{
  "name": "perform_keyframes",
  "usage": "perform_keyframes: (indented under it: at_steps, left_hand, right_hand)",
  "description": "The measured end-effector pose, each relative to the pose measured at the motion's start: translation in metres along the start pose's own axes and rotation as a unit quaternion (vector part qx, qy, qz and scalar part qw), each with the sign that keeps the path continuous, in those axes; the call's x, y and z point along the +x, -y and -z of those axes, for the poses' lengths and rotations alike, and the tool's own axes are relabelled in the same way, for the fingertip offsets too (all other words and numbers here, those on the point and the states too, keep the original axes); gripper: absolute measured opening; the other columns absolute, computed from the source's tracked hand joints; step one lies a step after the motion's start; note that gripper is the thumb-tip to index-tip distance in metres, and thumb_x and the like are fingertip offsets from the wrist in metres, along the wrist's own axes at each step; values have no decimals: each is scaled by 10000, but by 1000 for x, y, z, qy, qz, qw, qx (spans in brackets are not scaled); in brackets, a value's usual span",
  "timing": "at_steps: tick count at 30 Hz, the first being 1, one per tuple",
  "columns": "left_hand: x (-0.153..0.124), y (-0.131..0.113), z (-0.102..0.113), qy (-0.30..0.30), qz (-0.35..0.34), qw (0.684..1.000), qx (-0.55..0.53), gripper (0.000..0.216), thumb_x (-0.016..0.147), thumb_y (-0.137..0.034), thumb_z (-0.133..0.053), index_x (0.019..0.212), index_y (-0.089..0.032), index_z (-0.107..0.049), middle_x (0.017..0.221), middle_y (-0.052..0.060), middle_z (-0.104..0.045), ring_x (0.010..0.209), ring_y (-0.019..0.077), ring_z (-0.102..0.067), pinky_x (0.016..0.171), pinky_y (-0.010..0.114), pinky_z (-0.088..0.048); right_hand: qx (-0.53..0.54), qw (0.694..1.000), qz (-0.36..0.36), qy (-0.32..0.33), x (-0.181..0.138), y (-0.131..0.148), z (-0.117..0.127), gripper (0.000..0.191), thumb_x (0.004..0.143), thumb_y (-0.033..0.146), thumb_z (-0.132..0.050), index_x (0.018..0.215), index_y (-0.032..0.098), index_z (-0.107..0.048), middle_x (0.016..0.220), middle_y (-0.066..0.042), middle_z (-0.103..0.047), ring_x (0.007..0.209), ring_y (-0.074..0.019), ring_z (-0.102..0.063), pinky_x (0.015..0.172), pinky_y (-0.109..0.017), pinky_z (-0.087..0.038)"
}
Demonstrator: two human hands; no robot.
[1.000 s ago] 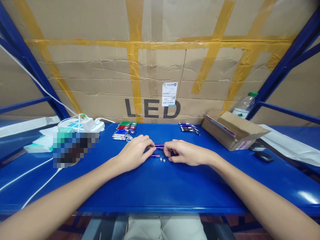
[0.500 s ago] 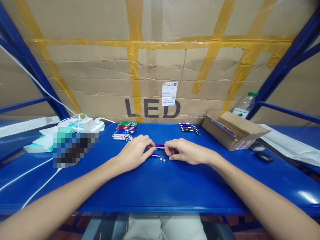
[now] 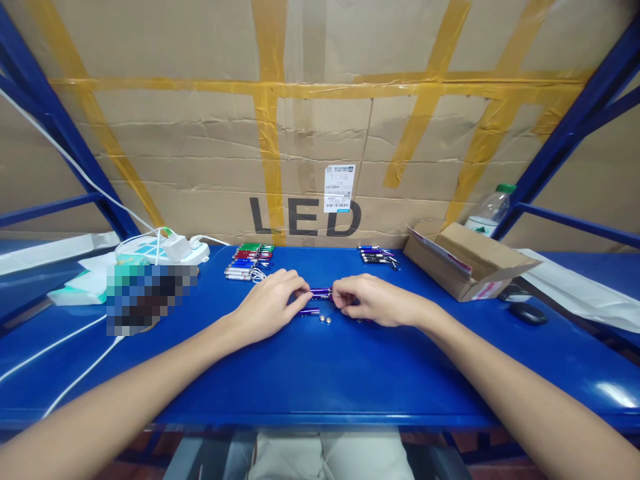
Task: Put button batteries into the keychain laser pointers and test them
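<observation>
Two purple mini flashlights, or tubes of them, lie side by side [image 3: 321, 293] between my hands. My left hand [image 3: 273, 303] is closed, with thumb and fingertips pinching at their left end. At the right end, the curled fingers of my right hand [image 3: 367, 299] are closed on them. Just below, a shorter purple tube [image 3: 311, 311] lies on the blue table [image 3: 325, 373], near my left thumb. Two small silver button cells [image 3: 325, 320] rest beside that tube. Some small thing shows under my right hand, mostly hidden.
Rows of green, red, blue and silver flashlights [image 3: 249, 261] lie back left; dark ones [image 3: 377, 257] lie back right. An open cardboard box [image 3: 467, 260] and a black mouse [image 3: 528, 313] stand right. Left are a power strip [image 3: 200, 252] and cables. A large carton [image 3: 320, 133] walls the back.
My right hand has shifted very slightly to the right and up, showing a bit more of the purple flashlights' right end. My left hand stays where it was.
</observation>
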State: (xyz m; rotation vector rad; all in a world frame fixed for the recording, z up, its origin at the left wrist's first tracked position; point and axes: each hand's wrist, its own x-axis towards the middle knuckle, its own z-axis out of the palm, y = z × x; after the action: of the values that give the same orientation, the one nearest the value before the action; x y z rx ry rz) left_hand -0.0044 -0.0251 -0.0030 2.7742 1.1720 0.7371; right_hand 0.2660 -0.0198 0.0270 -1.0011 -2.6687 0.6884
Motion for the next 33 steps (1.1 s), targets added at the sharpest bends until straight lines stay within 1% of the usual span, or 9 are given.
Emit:
perform_keyframes:
  at_steps: [6,11,15,17,19,22,25,28,33]
  left_hand:
    - [0,-1,1,3,5,1000,-5,259,1110,-369,-532,1050,-210,-728,982,53,-717,937,244,-630,844,388,-492]
    - [0,0,0,3,6,1000,-9,278,1110,-382,-519,1049,-214,-732,982,58,-722,939,242,-634,847,386,-502]
    - [0,0,-1,2,4,1000,-8,290,1111,-391,-512,1045,-212,-731,982,59,-724,935,242,-633,846,387,-505]
    - [0,0,-1,1,4,1000,-6,278,1109,-387,-520,1046,-215,-730,982,58,-724,938,245,-634,844,383,-503]
    - [0,0,-1,1,6,1000,-3,258,1103,-377,-536,1042,-219,-730,973,54,-721,933,245,-634,839,376,-501]
    - [0,0,0,4,19,1000,4,242,1098,-366,-552,1033,-218,-731,974,52,-716,935,248,-631,837,374,-496]
    - [1,1,-1,6,36,999,9,247,1101,-362,-546,1030,-212,-729,992,53,-717,962,255,-632,850,385,-488]
    - [1,2,-1,4,44,999,9,258,1105,-358,-534,1019,-211,-729,987,51,-715,959,254,-633,853,392,-483]
    - [1,1,-1,11,47,999,5,265,1109,-363,-532,1021,-214,-732,986,49,-721,962,253,-635,845,389,-474]
  right_hand:
    - [-4,1000,1,7,0,0,0,197,828,18,-608,864,207,-569,824,27,-643,704,-138,-552,653,-244,-374]
    - [7,1000,6,14,0,-2,-1,188,822,22,-611,859,204,-581,836,23,-658,736,-145,-571,676,-247,-391]
    - [26,999,2,29,0,-1,1,162,846,42,-617,851,201,-587,831,23,-662,722,-141,-569,662,-244,-398]
    - [34,999,-1,20,-1,0,2,143,865,64,-639,863,201,-596,823,25,-652,715,-141,-564,658,-246,-402]
    - [33,999,-2,-4,0,1,0,126,881,94,-677,890,199,-610,838,21,-650,740,-148,-566,679,-253,-413]
    - [26,999,9,-34,3,4,-6,116,915,163,-737,951,199,-633,925,-1,-684,827,-167,-581,745,-270,-431]
    - [14,999,15,-42,7,7,-15,137,942,218,-771,979,204,-640,960,-5,-701,881,-182,-585,802,-289,-428]
    - [14,999,13,-29,8,8,-19,114,957,177,-745,970,209,-636,962,-4,-715,908,-190,-592,809,-291,-421]
    - [7,1000,3,-3,5,4,-16,114,954,122,-701,964,211,-630,924,-1,-702,927,-200,-583,795,-287,-405]
